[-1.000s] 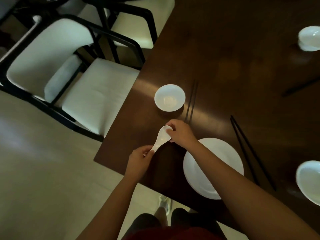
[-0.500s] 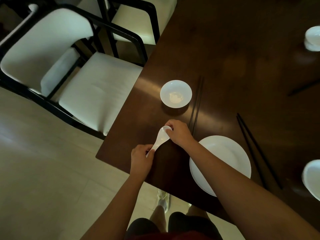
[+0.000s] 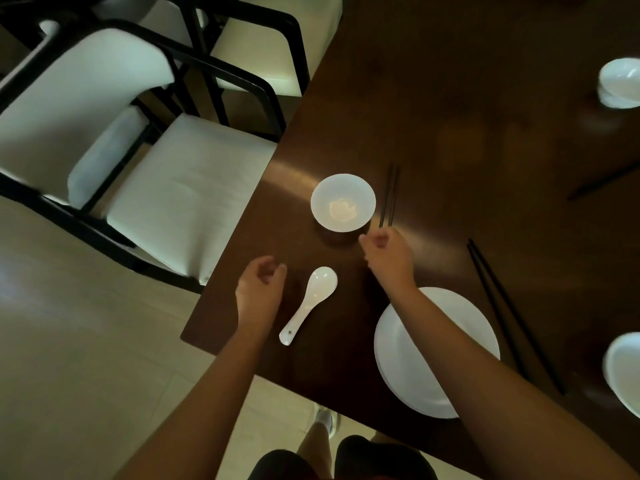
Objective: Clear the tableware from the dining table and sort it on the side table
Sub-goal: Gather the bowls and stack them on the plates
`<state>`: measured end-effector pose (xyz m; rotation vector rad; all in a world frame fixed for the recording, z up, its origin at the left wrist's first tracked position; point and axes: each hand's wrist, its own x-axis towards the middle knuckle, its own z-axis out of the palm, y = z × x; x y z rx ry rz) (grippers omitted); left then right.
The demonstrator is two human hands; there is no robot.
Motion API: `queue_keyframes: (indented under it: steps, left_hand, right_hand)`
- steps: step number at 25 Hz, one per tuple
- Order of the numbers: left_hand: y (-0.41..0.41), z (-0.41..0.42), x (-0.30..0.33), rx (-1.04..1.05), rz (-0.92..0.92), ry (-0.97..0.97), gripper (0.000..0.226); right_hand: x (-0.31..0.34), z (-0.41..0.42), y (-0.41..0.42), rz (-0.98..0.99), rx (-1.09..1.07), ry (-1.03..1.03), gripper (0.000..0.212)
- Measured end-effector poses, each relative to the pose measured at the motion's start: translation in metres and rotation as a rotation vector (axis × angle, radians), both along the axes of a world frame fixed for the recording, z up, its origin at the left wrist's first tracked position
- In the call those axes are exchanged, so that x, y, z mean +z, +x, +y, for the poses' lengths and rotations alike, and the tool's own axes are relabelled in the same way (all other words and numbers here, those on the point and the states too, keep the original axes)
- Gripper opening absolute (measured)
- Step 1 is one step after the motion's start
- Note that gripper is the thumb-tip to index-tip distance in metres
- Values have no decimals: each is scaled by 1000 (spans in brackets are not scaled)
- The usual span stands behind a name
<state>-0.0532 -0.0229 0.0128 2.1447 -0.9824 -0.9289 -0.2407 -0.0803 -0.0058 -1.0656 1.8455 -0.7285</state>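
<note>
One glossy white ceramic soup spoon (image 3: 309,304) lay on the dark polished wooden table (image 3: 450,116) between both loosely curled, empty hands: left hand (image 3: 258,291), right hand (image 3: 388,252).

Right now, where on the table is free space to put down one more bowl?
The far middle of the table is bare, between the small bowl and the far bowl. The near corner is crowded: spoon, plate, left hand, right hand and chopsticks.
</note>
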Motion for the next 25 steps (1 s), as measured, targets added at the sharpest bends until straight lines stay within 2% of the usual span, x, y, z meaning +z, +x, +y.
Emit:
queue_keyframes:
  steps: [5,9,12,17,21,25]
  left_hand:
    - [-34,-103,10,-139,326,193,45]
    - [-50,-126,2,-152,345,202,40]
    - [-56,-125,6,-162,312,154,39]
    - [-97,-103,40,-307,387,71,40]
    - [-155,-72,58,-501,409,60,45]
    - [-239,-39,62,-731,427,123,47]
  right_hand:
    - [3,-49,-5,-151,-154,102,37]
    - [-2,-60,-4,-203,-179,84,31]
    - [0,-56,-13,-200,-189,59,28]
    - [27,-27,-62,-257,-283,20,31]
    - [53,28,-123,-121,-332,-58,40]
    - [73,103,-197,-1,-497,-62,35]
